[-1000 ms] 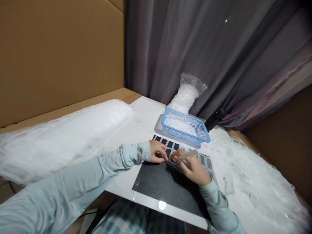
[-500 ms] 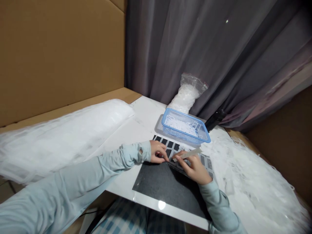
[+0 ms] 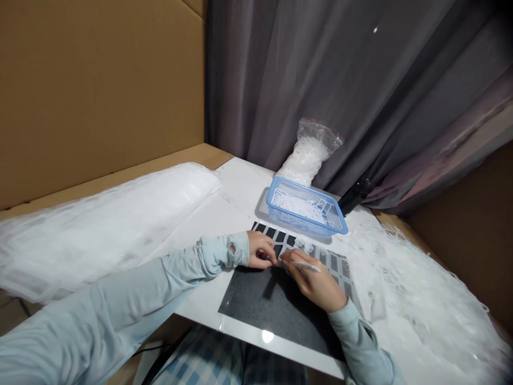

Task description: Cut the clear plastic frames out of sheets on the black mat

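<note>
At centre frame, on a white tabletop (image 3: 240,184), the left hand (image 3: 260,249) is pinching the edge of a grey sheet of dark square patches (image 3: 308,251), and the right hand (image 3: 315,286) is gripping a slim white blade-like tool (image 3: 302,264) between thumb and fingers, its tip at that same edge. The hands are working just beside each other, fingertips nearly meeting. The sheet is lying across the far edge of a black speckled mat (image 3: 272,310). Directly beyond, a blue perforated plastic basket (image 3: 306,208) is holding white scraps, a clear plastic bag of white scraps (image 3: 306,155) is standing behind it, and a black cylindrical object (image 3: 355,195) is lying at its right. A heap of white film (image 3: 417,299) is spreading along the lower right, a long white film bundle (image 3: 104,227) is lying at centre left, a cardboard wall (image 3: 92,80) is rising at upper left, and a grey curtain (image 3: 352,80) is hanging at upper right
</note>
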`<state>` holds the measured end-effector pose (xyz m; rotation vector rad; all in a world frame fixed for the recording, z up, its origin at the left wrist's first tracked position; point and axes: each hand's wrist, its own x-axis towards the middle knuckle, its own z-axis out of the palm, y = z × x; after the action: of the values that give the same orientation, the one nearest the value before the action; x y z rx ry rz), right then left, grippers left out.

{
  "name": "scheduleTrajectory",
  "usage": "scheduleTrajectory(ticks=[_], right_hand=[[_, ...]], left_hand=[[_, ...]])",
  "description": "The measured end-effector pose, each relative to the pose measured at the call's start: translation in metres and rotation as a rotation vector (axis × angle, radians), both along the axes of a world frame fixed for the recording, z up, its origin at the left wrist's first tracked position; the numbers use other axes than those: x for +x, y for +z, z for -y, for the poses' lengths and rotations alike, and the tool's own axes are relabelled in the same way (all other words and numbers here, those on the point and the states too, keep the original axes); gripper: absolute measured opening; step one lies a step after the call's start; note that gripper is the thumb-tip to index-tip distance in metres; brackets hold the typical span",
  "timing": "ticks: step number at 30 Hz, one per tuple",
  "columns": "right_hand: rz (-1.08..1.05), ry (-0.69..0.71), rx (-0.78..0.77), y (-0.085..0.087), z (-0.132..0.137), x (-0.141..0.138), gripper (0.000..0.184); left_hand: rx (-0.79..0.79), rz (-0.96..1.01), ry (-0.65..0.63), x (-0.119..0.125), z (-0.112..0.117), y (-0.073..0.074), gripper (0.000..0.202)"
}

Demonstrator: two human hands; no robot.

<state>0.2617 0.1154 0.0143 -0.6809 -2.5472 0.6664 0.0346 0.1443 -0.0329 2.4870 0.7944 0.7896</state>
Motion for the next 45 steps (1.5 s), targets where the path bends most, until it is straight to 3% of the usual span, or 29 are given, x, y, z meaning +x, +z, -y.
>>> scheduleTrajectory(ticks=[8,12,16,20,25,27,33,36,41,43,45], right_hand=[[-0.031,-0.031,0.028,0.001,0.000,-0.003,0.021],[-0.065,-0.045,0.048,0.000,-0.001,-0.004,0.020],[-0.138,-0.065,0.029,-0.001,-0.004,-0.005,0.020],[-0.186,-0.082,0.005,0.000,-0.005,-0.007,0.023],[-0.187,-0.151,0.003,-0.001,-0.005,-0.008,0.026],[-0.187,-0.155,0.020,-0.002,-0.005,-0.008,0.025],[-0.180,-0.124,0.120,-0.007,-0.007,-0.008,0.023],[-0.237,-0.266,0.257,-0.008,-0.017,0.002,0.023],[-0.423,-0.709,0.509,-0.005,-0.034,0.027,0.026],[-0.465,-0.800,0.492,-0.003,-0.036,0.033,0.030],[-0.472,-0.778,0.379,-0.004,-0.036,0.034,0.033]], left_hand=[[0.034,0.111,-0.058,0.001,-0.008,-0.009,0.017],[0.047,0.100,-0.079,0.001,-0.002,-0.001,0.016],[0.099,0.022,0.020,0.001,0.010,0.012,0.024],[0.245,-0.077,0.068,0.001,0.014,0.017,0.024],[0.457,-0.230,0.102,0.004,0.011,0.008,0.019],[0.431,-0.231,0.107,0.005,0.010,0.004,0.020],[0.128,-0.112,0.116,0.006,0.011,0.007,0.017],[0.062,-0.060,0.110,0.007,0.014,0.013,0.016],[0.040,-0.011,0.118,0.007,0.022,0.020,0.014],[0.041,0.008,0.103,0.007,0.025,0.022,0.011],[0.024,0.038,0.073,0.006,0.027,0.025,0.009]])
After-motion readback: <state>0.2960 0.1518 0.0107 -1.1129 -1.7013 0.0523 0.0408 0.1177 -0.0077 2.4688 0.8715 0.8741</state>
